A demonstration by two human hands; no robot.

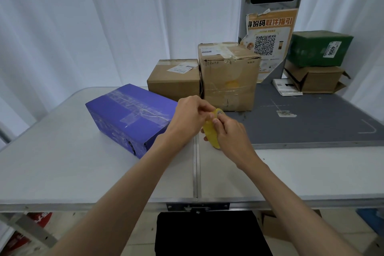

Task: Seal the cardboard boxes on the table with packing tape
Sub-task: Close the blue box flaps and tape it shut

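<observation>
At the left of our folding table lay the purple box, its lid already crossed with strips of clear tape, and behind it to the right stood a low brown carton with a shipping label, touching a taller brown carton that also carried tape and straddled the edge of the grey mat. Just in front of those, above the table's centre seam, we held the yellowish roll of packing tape between both hands: our left hand pinched at the top of the roll with curled fingers, while our right hand gripped its side, thumb across the rim. We judged this the step of picking the tape's free end loose; the end itself was too small to make out. The next move called for peeling off a length and carrying it to a carton seam. At far right, a green box sat stacked on an opened carton.
</observation>
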